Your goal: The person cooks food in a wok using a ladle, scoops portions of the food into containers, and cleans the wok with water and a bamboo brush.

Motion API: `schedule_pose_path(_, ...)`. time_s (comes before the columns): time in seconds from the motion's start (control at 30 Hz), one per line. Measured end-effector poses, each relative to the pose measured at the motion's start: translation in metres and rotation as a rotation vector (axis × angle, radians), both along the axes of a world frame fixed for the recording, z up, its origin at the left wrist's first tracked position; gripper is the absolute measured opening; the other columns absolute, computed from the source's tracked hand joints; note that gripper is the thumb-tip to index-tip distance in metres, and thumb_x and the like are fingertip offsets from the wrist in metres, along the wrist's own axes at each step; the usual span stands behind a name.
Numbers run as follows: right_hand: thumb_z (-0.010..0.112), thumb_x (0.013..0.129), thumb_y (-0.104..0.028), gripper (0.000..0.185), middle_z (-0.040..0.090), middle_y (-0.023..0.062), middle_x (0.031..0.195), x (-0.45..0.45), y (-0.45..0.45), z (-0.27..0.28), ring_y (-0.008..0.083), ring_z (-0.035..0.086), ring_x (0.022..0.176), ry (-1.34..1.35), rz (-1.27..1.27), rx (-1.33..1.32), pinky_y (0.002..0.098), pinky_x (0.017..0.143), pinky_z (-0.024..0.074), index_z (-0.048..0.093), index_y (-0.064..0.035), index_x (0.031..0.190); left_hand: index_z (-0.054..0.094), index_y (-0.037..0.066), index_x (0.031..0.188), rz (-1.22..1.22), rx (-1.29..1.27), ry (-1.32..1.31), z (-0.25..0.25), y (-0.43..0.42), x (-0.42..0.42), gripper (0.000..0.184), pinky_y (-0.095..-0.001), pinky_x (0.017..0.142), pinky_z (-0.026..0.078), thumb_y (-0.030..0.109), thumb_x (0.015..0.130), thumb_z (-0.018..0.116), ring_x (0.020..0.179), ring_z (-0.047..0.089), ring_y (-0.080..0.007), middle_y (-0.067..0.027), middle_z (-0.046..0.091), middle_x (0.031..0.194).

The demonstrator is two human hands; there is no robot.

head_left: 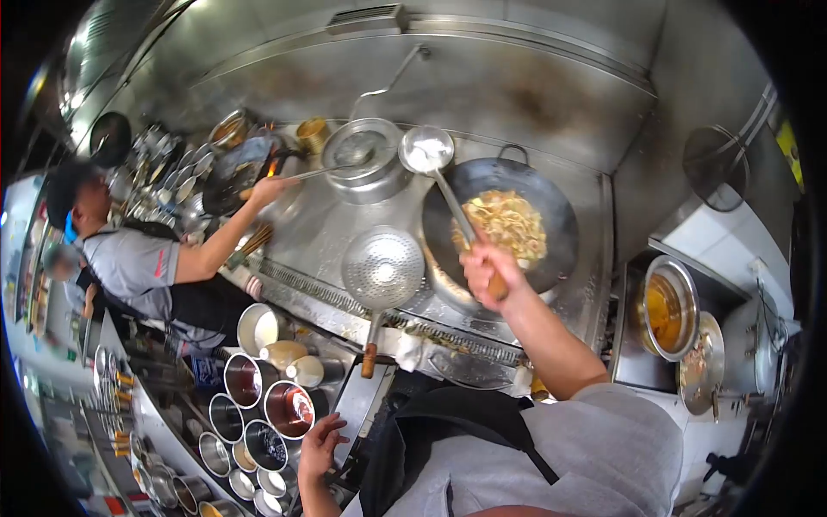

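My right hand (494, 274) grips the wooden handle of a long metal ladle (454, 202). The ladle's bowl is up over the stove, between a metal pot of water (345, 194) and the wok. Sliced, yellowish food (508, 226) lies in the dark wok (556, 202), beneath and beyond my right forearm. Low in the picture, my left hand (321, 445) is held with its fingers apart and nothing in it, beside a metal container of red sauce (290, 408). A perforated strainer (383, 265) with a wooden handle rests at the stove's front edge.
At left, a co-worker (138, 267) reaches over the stove with a ladle, near a flaming burner (273, 162). Several seasoning containers (244, 379) crowd the left counter. A bowl of orange liquid (670, 308) and a strainer (702, 366) with food sit at right.
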State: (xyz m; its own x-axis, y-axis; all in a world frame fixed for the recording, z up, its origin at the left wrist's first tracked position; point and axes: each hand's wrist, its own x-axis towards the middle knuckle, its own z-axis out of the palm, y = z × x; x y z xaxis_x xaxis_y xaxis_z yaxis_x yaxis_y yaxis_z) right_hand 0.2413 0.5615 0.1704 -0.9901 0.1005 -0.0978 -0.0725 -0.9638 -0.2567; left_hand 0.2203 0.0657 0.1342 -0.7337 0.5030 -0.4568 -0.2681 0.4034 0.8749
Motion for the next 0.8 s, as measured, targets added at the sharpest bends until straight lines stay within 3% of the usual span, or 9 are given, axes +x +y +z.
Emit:
schedule_pose_path(0.07, 0.047, 0.095, -0.008, 0.049, 0.045, 0.0018, 0.075, 0.048, 0.006, 0.007, 0.0066, 0.045, 0.051, -0.146, -0.068, 0.056, 0.0224, 0.041, 0.0393, 0.042, -0.0311, 0.139, 0.048, -0.003, 0.133, -0.077, -0.016, 0.069, 0.004, 0.019, -0.008, 0.039, -0.0309, 0.079, 0.053, -0.003, 0.094, 0.046, 0.087, 0.066, -0.0213, -0.0206, 0.063, 0.116)
schedule_pose_path(0.13, 0.046, 0.094, -0.004, 0.063, 0.046, 0.0025, 0.075, 0.098, 0.039, -0.001, 0.008, 0.044, 0.05, -0.02, 0.053, -0.251, 0.0226, 0.041, 0.038, 0.033, -0.0403, 0.143, 0.048, -0.002, 0.133, -0.174, -0.051, 0.122, 0.007, 0.039, -0.018, 0.039, -0.0303, 0.078, 0.053, -0.002, 0.094, 0.046, 0.087, 0.066, -0.0212, -0.0202, 0.063, 0.116)
schedule_pose_path(0.3, 0.046, 0.094, -0.003, 0.069, 0.045, 0.003, 0.071, 0.153, 0.006, -0.001, 0.0083, 0.043, 0.048, -0.429, -0.212, 0.263, 0.0245, 0.042, 0.0383, 0.026, -0.0401, 0.148, 0.049, -0.001, 0.133, -0.313, -0.018, 0.109, -0.002, 0.084, -0.022, 0.044, -0.0294, 0.077, 0.054, -0.005, 0.09, 0.045, 0.085, 0.067, -0.0197, -0.0204, 0.064, 0.115)
schedule_pose_path(0.37, 0.045, 0.093, -0.002, 0.077, 0.045, 0.0036, 0.068, 0.19, 0.044, -0.015, 0.0106, 0.042, 0.049, -0.12, -0.115, -0.268, 0.0275, 0.043, 0.0387, 0.015, -0.0453, 0.15, 0.049, -0.001, 0.133, -0.358, -0.014, 0.1, -0.012, 0.098, -0.02, 0.044, -0.0286, 0.075, 0.053, -0.005, 0.09, 0.045, 0.085, 0.067, -0.0197, -0.0199, 0.064, 0.115)
schedule_pose_path(0.4, 0.045, 0.093, -0.002, 0.077, 0.045, 0.0036, 0.068, 0.195, 0.037, -0.015, 0.0106, 0.042, 0.049, -0.125, -0.125, -0.27, 0.0275, 0.043, 0.0387, 0.015, -0.0453, 0.15, 0.05, 0.0, 0.133, -0.396, -0.016, 0.094, -0.015, 0.104, -0.018, 0.045, -0.0277, 0.074, 0.053, -0.006, 0.089, 0.045, 0.085, 0.067, -0.0198, -0.0194, 0.064, 0.115)
schedule_pose_path(0.47, 0.045, 0.094, -0.004, 0.07, 0.045, 0.0031, 0.072, 0.188, 0.008, -0.014, 0.0097, 0.042, 0.049, -0.422, -0.246, 0.163, 0.0267, 0.043, 0.0386, 0.022, -0.0415, 0.149, 0.05, 0.001, 0.134, -0.445, -0.045, 0.086, -0.004, 0.12, -0.007, 0.047, -0.0264, 0.071, 0.051, -0.007, 0.088, 0.044, 0.085, 0.068, -0.0194, -0.018, 0.064, 0.116)
schedule_pose_path(0.53, 0.045, 0.095, -0.006, 0.066, 0.045, 0.0028, 0.073, 0.2, 0.013, -0.015, 0.0091, 0.043, 0.049, -0.44, -0.275, 0.181, 0.0255, 0.042, 0.0381, 0.025, -0.0401, 0.148, 0.05, -0.004, 0.131, -0.51, -0.141, 0.033, 0.003, 0.131, 0.003, 0.047, -0.031, 0.079, 0.053, -0.007, 0.085, 0.049, 0.092, 0.067, -0.0225, -0.018, 0.065, 0.114)
schedule_pose_path(0.6, 0.046, 0.095, -0.006, 0.071, 0.046, 0.0028, 0.072, 0.218, 0.044, -0.029, 0.0099, 0.042, 0.049, -0.146, -0.158, -0.184, 0.0266, 0.044, 0.0384, 0.021, -0.0426, 0.149, 0.051, -0.001, 0.132, -0.532, -0.11, 0.027, -0.002, 0.13, 0.01, 0.049, -0.03, 0.077, 0.052, -0.008, 0.084, 0.048, 0.089, 0.068, -0.0212, -0.0178, 0.065, 0.116)
schedule_pose_path(0.8, 0.05, 0.093, -0.008, 0.064, 0.047, 0.0017, 0.071, 0.198, 0.002, -0.048, 0.008, 0.045, 0.05, -0.459, -0.361, 0.254, 0.0242, 0.043, 0.0382, 0.031, -0.0376, 0.146, 0.049, 0.003, 0.135, -0.659, -0.142, -0.07, -0.037, 0.103, 0.011, 0.055, -0.0293, 0.074, 0.053, -0.01, 0.082, 0.044, 0.085, 0.068, -0.0206, -0.0211, 0.063, 0.119)
